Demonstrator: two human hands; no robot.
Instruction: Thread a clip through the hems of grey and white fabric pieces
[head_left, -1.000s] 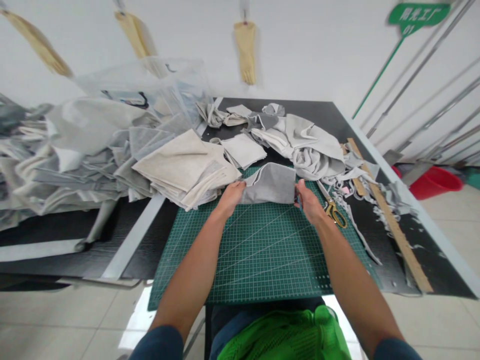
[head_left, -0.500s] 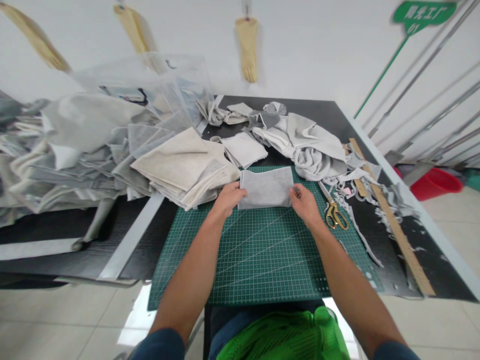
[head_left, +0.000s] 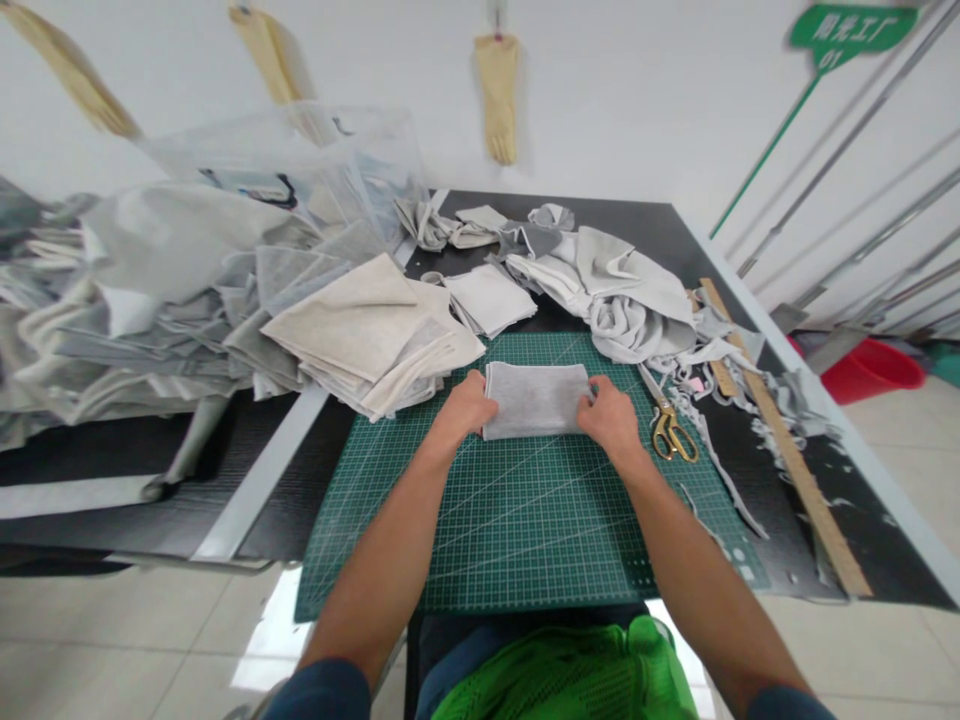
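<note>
A folded piece of light grey cloth (head_left: 536, 400) is stretched between my two hands above the green cutting mat (head_left: 525, 530). My left hand (head_left: 466, 405) pinches its left edge, thumb on top. At the opposite edge, my right hand (head_left: 609, 415) is closed on the cloth, its fingertips partly hidden. Gold-handled scissors (head_left: 670, 430) lie to the right of my right hand, on the mat. Left of my left hand is a stack of beige and grey cloth pieces (head_left: 360, 320), overlapping the mat's corner.
A large cloth heap (head_left: 165, 270) covers the left table, before a clear plastic box (head_left: 360, 160). Crumpled grey fabric (head_left: 622, 280) and a small cloth stack (head_left: 491, 298) lie behind the mat. A wooden ruler (head_left: 795, 460) and scraps line the right side. A red bucket (head_left: 874, 368) stands beyond.
Both hands have brought the folded cloth slightly nearer to me and lower over the mat. My right fingers have curled further around its edge.
</note>
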